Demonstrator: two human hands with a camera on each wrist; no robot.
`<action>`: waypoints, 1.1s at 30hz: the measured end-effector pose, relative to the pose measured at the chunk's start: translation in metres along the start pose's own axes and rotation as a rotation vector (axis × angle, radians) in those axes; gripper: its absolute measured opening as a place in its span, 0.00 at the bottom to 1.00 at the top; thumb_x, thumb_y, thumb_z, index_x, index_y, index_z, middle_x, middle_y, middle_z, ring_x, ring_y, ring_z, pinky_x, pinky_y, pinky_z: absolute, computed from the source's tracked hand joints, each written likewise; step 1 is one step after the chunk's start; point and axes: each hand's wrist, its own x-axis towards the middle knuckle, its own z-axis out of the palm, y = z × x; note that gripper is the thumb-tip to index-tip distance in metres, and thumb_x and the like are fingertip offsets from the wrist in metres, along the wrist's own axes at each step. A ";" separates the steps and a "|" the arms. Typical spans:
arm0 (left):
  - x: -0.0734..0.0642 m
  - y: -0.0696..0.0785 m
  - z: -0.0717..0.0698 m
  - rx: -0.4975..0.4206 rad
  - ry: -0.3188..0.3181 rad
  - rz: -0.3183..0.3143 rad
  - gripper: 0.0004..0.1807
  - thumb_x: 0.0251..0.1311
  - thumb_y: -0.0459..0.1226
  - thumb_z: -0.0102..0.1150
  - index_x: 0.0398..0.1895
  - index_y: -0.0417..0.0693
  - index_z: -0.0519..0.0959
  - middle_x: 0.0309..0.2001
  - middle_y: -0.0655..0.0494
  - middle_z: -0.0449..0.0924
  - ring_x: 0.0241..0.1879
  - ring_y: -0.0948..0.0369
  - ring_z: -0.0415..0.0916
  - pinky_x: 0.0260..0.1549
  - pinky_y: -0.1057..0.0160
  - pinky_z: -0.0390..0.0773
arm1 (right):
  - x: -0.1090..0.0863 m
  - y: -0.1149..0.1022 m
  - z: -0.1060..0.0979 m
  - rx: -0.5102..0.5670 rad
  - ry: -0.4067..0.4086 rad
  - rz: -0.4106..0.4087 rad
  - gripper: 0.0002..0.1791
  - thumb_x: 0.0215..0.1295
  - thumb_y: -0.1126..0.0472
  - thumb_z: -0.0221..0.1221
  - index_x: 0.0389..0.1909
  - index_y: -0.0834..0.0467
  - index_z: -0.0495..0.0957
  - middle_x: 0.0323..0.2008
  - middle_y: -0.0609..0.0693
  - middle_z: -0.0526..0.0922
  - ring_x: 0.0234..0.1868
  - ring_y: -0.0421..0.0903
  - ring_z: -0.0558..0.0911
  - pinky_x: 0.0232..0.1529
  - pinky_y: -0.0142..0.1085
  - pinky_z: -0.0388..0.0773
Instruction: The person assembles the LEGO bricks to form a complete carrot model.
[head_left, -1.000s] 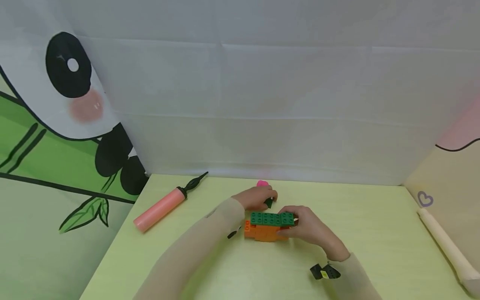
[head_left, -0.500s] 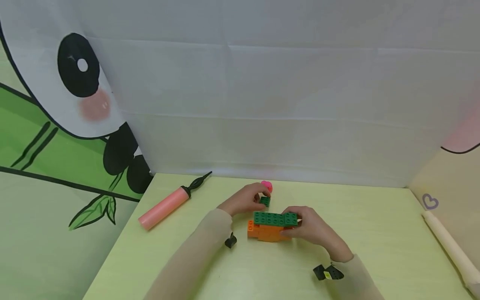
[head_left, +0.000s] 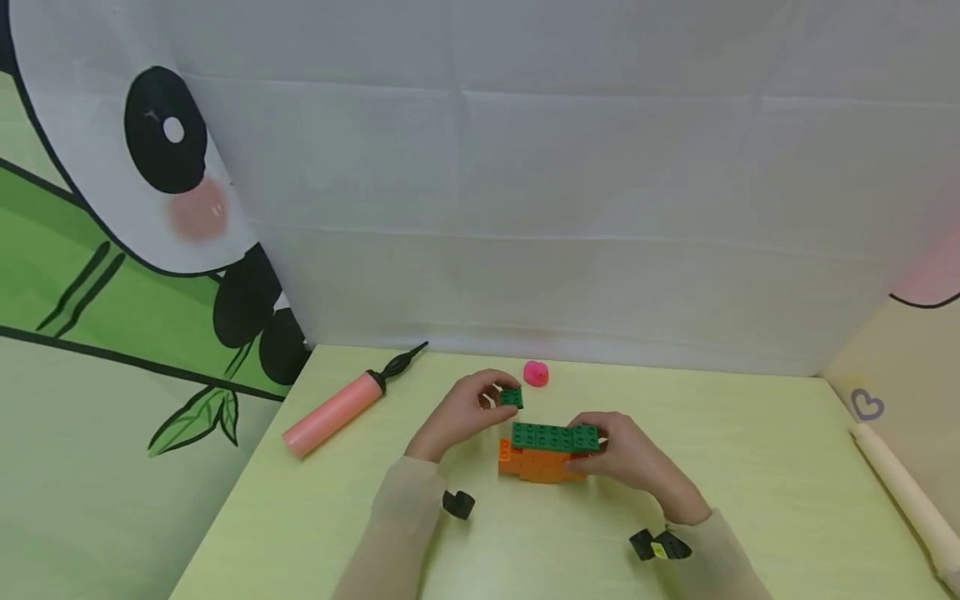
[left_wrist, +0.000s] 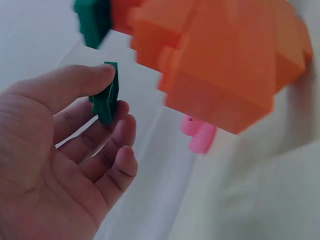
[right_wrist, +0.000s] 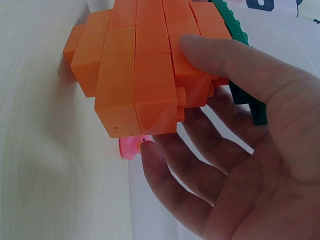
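Note:
Between thumb and fingertips, my left hand (head_left: 459, 418) pinches a small green building brick (head_left: 512, 397), studs showing, held up just left of and beyond a larger brick build. That build (head_left: 538, 468) is stacked from orange bricks, with a layer of green bricks (head_left: 551, 437) along its top. My right hand (head_left: 630, 457) grips its right end. Seen from the right wrist, the thumb presses on an orange brick (right_wrist: 155, 75) while the other fingers pass behind the build. In the left wrist view the green brick (left_wrist: 106, 97) stands on edge against the thumb.
A small pink toy (head_left: 536, 373) with a dark eye dot lies behind the build. A pink hand pump (head_left: 333, 414) with a black nozzle lies at the back left. Along the table's right edge runs a long pale roll (head_left: 900, 500). White sheeting (head_left: 525, 208) hangs behind the table.
My left hand has drawn back leftward with the green brick, uncovering the pink toy. The right hand stays on the build, and the view has shifted slightly.

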 end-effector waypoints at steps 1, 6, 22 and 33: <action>-0.003 0.004 -0.002 -0.005 0.004 0.008 0.17 0.67 0.40 0.71 0.57 0.55 0.83 0.52 0.64 0.81 0.42 0.60 0.78 0.45 0.59 0.79 | 0.000 0.000 0.000 0.004 -0.001 -0.001 0.16 0.57 0.60 0.78 0.43 0.54 0.84 0.38 0.45 0.85 0.40 0.48 0.83 0.41 0.37 0.84; -0.016 0.019 -0.008 -0.015 -0.040 0.079 0.16 0.67 0.39 0.71 0.56 0.54 0.83 0.47 0.64 0.82 0.43 0.60 0.78 0.47 0.59 0.80 | -0.001 -0.002 0.001 0.020 -0.001 -0.003 0.16 0.57 0.60 0.78 0.43 0.54 0.84 0.36 0.45 0.84 0.38 0.47 0.82 0.38 0.37 0.83; -0.033 0.039 -0.010 -0.087 -0.226 0.021 0.14 0.65 0.35 0.70 0.51 0.53 0.81 0.45 0.60 0.84 0.39 0.58 0.84 0.48 0.58 0.82 | -0.006 -0.003 0.006 0.014 0.013 -0.008 0.15 0.57 0.61 0.78 0.42 0.54 0.83 0.34 0.45 0.83 0.36 0.45 0.82 0.37 0.37 0.83; -0.032 0.040 -0.003 -0.231 -0.237 -0.042 0.13 0.64 0.30 0.68 0.49 0.50 0.80 0.34 0.50 0.84 0.26 0.61 0.75 0.35 0.64 0.79 | -0.006 -0.001 0.007 0.029 0.010 -0.010 0.14 0.57 0.61 0.78 0.41 0.54 0.83 0.33 0.46 0.83 0.35 0.45 0.82 0.36 0.37 0.83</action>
